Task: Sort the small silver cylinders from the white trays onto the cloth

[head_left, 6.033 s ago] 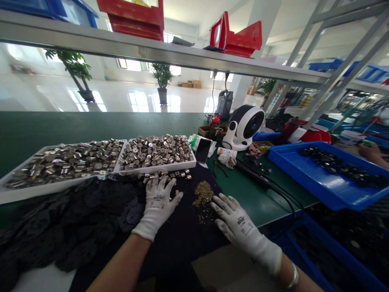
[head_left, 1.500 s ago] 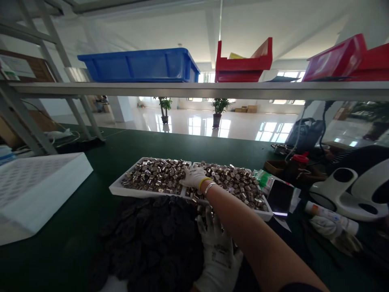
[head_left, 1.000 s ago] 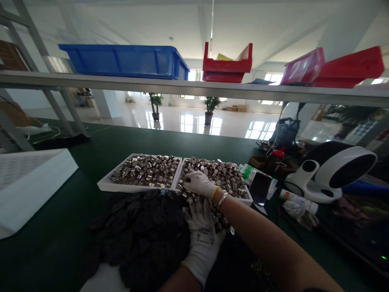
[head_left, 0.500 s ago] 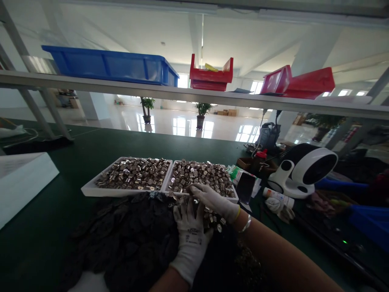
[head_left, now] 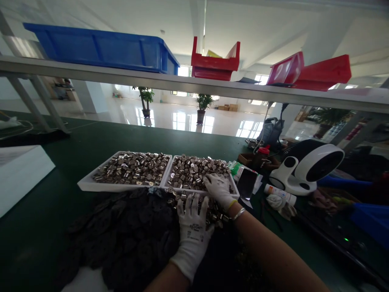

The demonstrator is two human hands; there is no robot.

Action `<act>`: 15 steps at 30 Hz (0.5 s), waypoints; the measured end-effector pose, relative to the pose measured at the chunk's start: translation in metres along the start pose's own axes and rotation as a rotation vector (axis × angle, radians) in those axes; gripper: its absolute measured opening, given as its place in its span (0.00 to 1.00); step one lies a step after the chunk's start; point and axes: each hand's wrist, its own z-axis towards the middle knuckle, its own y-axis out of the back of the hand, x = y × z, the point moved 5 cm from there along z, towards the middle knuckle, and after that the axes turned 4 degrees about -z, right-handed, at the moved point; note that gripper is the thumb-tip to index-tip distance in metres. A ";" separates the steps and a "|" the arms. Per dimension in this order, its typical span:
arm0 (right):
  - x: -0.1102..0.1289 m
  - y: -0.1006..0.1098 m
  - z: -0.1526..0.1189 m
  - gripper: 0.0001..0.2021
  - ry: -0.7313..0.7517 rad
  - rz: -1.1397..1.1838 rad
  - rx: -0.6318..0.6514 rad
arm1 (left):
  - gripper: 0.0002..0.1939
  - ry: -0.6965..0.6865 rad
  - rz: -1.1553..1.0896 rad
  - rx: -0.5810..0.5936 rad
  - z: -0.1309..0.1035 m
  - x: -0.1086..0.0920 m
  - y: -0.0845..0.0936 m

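Observation:
My left hand (head_left: 193, 229), in a white glove, lies with fingers spread against the loose metal parts (head_left: 217, 219) in front of the trays. My right hand (head_left: 220, 189), also gloved, rests on the parts at the front right of the right white tray (head_left: 185, 191); its fingers are apart and bent a little, with the tips among the parts. Beside it stands the left white tray (head_left: 106, 187), heaped with the same small metal cylinders. A pile of dark flat pieces (head_left: 127, 235) spreads to the left of my left hand.
A phone (head_left: 246, 183), a white bottle (head_left: 280, 194) and a white fan (head_left: 304, 174) are on the right. A white box (head_left: 24, 174) sits at the left. Overhead, a shelf (head_left: 121, 77) holds a blue bin (head_left: 100, 48) and red bins (head_left: 215, 67).
My right hand has moved from above my left fingertips to the right, onto the parts in the right tray. My left hand stays at the loose parts. The view has shifted slightly.

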 end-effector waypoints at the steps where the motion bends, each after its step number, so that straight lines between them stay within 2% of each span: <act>1: 0.011 -0.003 0.002 0.16 0.019 0.009 0.017 | 0.46 0.004 0.004 -0.009 0.000 0.000 0.000; 5: 0.045 -0.009 0.005 0.18 0.089 0.079 0.067 | 0.46 0.005 0.031 -0.064 -0.002 0.002 -0.003; 8: 0.061 -0.010 -0.002 0.14 0.137 0.140 0.104 | 0.44 0.011 0.064 -0.152 -0.005 0.003 -0.004; 12: 0.068 -0.013 -0.025 0.08 0.205 0.264 0.132 | 0.38 -0.001 0.046 -0.281 -0.010 0.002 0.000; 15: 0.062 -0.012 -0.046 0.10 0.200 0.369 0.135 | 0.41 0.035 0.045 -0.257 -0.010 0.002 -0.001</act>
